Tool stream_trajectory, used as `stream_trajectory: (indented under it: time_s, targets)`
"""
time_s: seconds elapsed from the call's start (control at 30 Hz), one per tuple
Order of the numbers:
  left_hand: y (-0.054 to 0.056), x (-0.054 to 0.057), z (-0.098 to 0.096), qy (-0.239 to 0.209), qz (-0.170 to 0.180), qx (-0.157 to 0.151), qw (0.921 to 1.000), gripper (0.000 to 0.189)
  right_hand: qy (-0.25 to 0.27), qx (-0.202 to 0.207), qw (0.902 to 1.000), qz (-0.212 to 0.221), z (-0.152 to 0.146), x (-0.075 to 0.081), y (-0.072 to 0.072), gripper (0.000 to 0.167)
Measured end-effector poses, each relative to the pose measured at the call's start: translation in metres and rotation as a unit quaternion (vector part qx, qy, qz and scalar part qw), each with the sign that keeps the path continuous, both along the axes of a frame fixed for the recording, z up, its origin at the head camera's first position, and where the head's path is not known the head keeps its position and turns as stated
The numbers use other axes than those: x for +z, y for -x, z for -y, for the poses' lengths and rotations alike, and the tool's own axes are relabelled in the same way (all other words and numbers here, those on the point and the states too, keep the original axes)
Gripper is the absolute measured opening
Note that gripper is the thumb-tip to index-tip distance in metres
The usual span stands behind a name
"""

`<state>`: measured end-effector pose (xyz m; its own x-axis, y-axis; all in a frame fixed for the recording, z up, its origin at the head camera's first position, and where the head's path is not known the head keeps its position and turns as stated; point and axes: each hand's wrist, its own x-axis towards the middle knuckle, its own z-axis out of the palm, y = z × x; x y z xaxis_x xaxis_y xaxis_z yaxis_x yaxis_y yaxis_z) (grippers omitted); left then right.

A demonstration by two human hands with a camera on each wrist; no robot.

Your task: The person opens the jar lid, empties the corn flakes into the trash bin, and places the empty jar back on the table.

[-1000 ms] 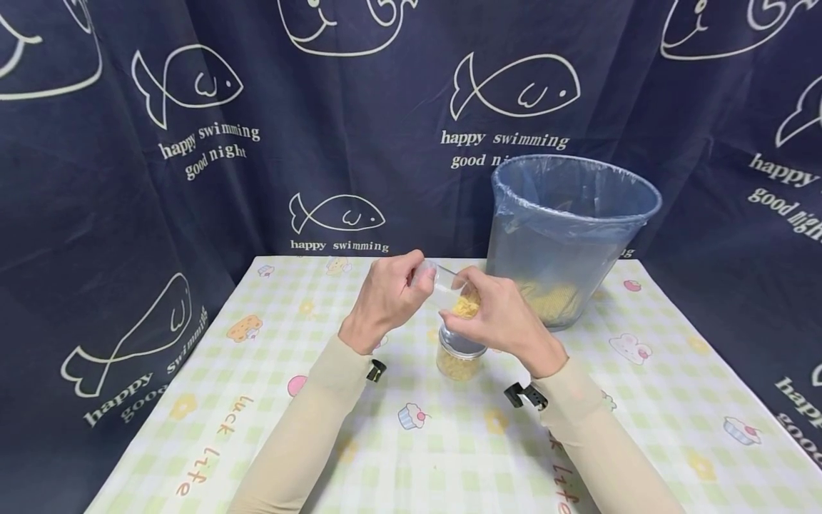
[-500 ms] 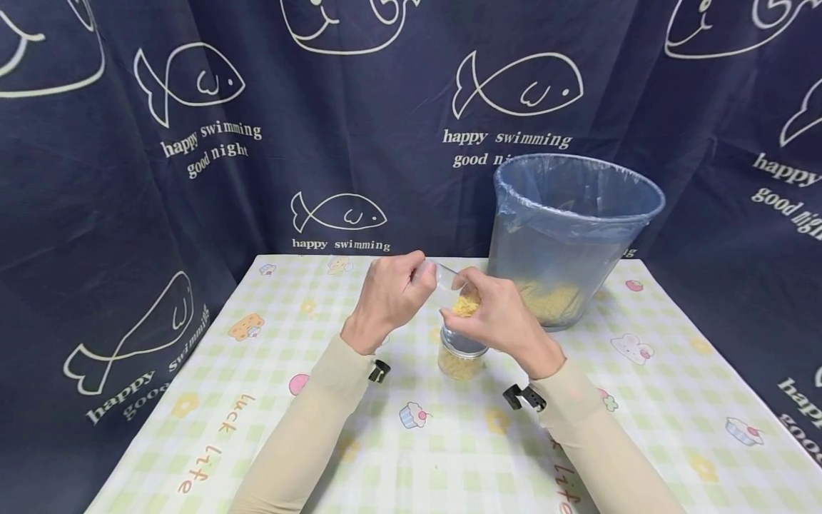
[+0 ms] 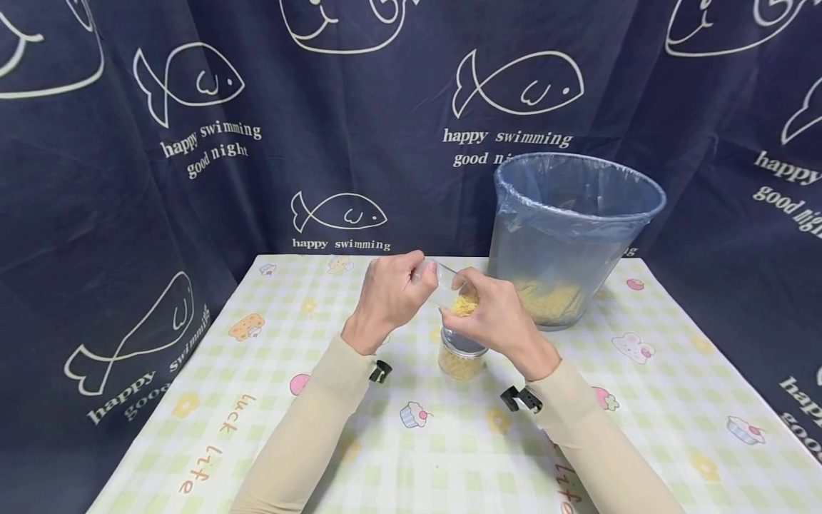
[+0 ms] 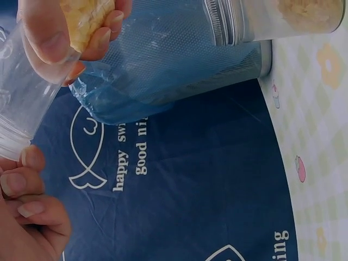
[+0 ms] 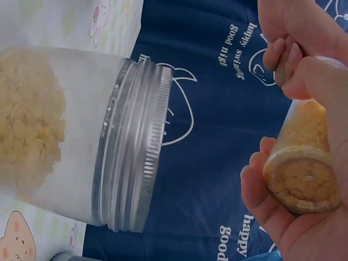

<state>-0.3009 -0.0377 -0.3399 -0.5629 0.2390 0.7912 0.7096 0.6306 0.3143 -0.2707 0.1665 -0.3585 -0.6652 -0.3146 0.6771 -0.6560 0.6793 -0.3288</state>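
Observation:
A clear plastic jar lies tilted in the air between both hands, with yellow flakes gathered at its base end. My right hand grips that base, thumb and fingers wrapped round it. At the other end, the curled fingers of my left hand hold the threaded neck; whatever lies inside those fingers is hidden. Below the right hand a second clear jar stands upright on the table, its silver screw lid on and yellowish pieces inside.
Behind the right hand stands a tall mesh bin lined with a blue plastic bag, yellow material showing near its bottom. A checked cloth covers the table. Dark blue fish-print curtains hang close behind and at the sides.
My right wrist has shifted slightly to the left, and the flakes sit a little differently in the held jar. Both hands keep their hold; the standing jar stays where it was.

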Motion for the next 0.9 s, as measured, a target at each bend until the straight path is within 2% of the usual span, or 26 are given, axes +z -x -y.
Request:
stream_trajectory:
  time_s: [0.23, 0.4, 0.6, 0.7, 0.8, 0.9]
  targets:
    - [0.001, -0.005, -0.004, -0.010, 0.044, 0.013, 0.9989, 0.049, -0.012, -0.016, 0.9988, -0.045, -0.004, 0.000, 0.002, 0.037]
    - [0.000, -0.005, -0.005, -0.017, 0.081, 0.019, 0.9964, 0.053, -0.015, -0.011, 0.9987, -0.048, -0.006, 0.000, 0.003, 0.037]
    - [-0.004, 0.001, 0.001, -0.009, 0.129, 0.021, 0.9913, 0.060, -0.013, -0.011, 0.9993, -0.033, -0.006, 0.003, 0.003, 0.037]
    - [-0.003, 0.004, 0.005, -0.001, 0.135, 0.016, 0.9907, 0.059, -0.007, -0.010, 0.9998, -0.015, -0.007, 0.004, 0.003, 0.038]
    - [-0.001, 0.008, 0.010, -0.003, 0.124, 0.001, 0.9922, 0.051, -0.001, -0.010, 0.9999, 0.004, -0.010, 0.005, 0.002, 0.039]
    - [0.002, 0.012, 0.016, -0.016, 0.106, -0.035, 0.9937, 0.036, 0.003, -0.011, 0.9999, 0.011, -0.012, 0.007, 0.002, 0.040]
